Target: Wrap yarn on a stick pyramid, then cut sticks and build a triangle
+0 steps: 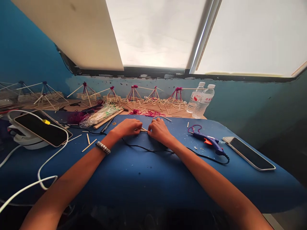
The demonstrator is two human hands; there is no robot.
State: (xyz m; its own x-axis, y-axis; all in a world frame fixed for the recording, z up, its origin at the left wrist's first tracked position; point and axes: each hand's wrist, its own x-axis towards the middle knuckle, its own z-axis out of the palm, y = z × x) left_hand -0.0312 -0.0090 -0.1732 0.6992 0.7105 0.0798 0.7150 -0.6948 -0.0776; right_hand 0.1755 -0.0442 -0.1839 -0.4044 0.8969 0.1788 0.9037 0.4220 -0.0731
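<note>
Over the middle of the blue table, my left hand (pixel 129 127) and my right hand (pixel 160 130) are close together, fingers curled inward. Between them runs a small bundle of thin wooden sticks (pixel 143 129), pinched at one end by each hand. How many sticks there are is hard to tell, since the fingers cover the ends. A black cord (pixel 144 147) crosses the table just below my hands. To the right lies a blue glue gun (pixel 211 140) with an orange trigger. Loose wooden sticks (pixel 89 145) lie left of my left wrist.
Stick structures tied with magenta yarn (pixel 134 95) line the back ledge, beside two water bottles (pixel 202 101). A bag of sticks (pixel 103 115) lies back left. One phone (pixel 249 153) lies right; another phone (pixel 42 127) leans on a white device, with a white cable (pixel 45 159).
</note>
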